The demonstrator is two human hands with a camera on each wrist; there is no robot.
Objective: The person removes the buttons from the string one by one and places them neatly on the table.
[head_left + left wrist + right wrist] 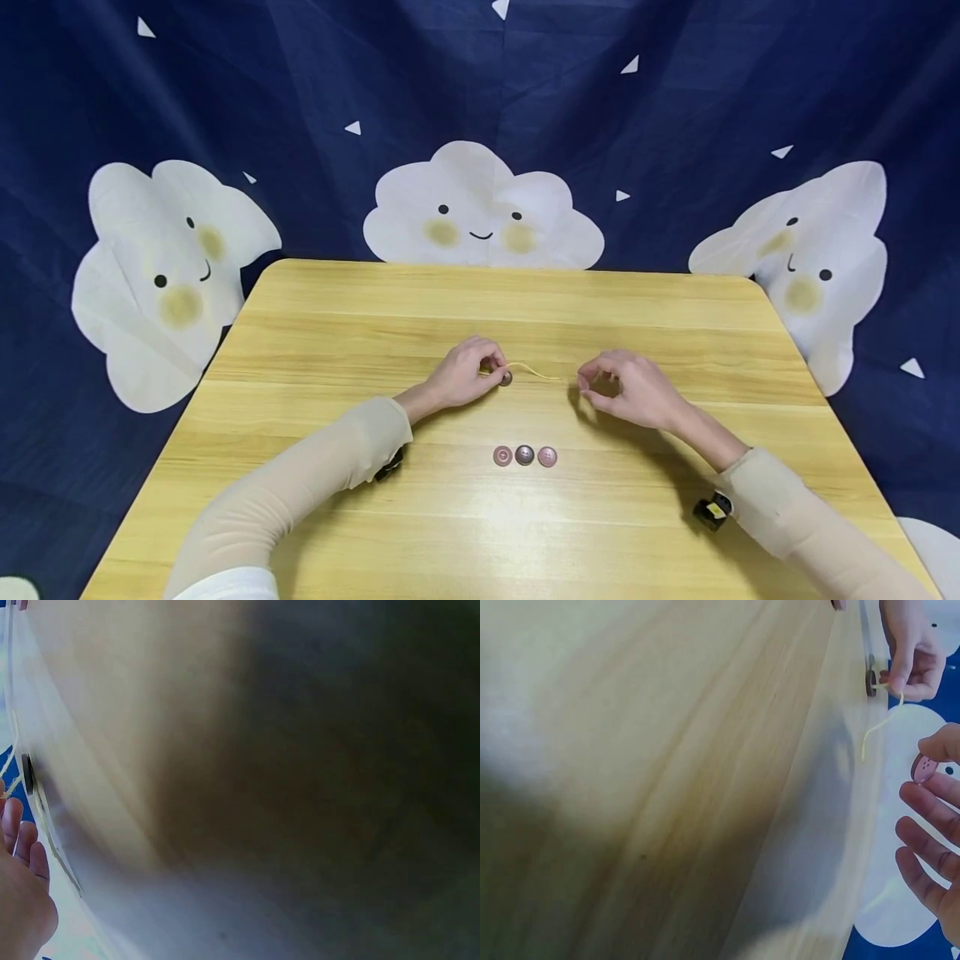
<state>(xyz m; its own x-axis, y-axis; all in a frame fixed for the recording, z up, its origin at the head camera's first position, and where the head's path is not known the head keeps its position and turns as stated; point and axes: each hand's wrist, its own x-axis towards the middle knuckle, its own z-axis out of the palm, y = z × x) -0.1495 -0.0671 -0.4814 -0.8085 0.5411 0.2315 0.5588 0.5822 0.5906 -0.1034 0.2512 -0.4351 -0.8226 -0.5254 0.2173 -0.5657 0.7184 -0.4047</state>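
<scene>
My left hand [480, 369] rests on the wooden table [375, 333] and pinches one end of a thin yellow string [534, 372]. A dark button [507, 378] sits on the string right at its fingertips. The string's free end points toward my right hand [597, 386], a short gap away. In the right wrist view, the right hand [930, 825] pinches a pink button [922, 767] between thumb and forefinger, with the string [877, 727], the dark button [871, 679] and the left hand [911, 660] beyond it. The left wrist view is mostly blurred table, with the left hand [19, 900] at its corner.
Three buttons lie in a row nearer to me: a pink button [502, 455], a grey button [524, 454] and a second pink button [547, 457]. A dark blue cloth with white clouds [480, 208] hangs behind the table's far edge.
</scene>
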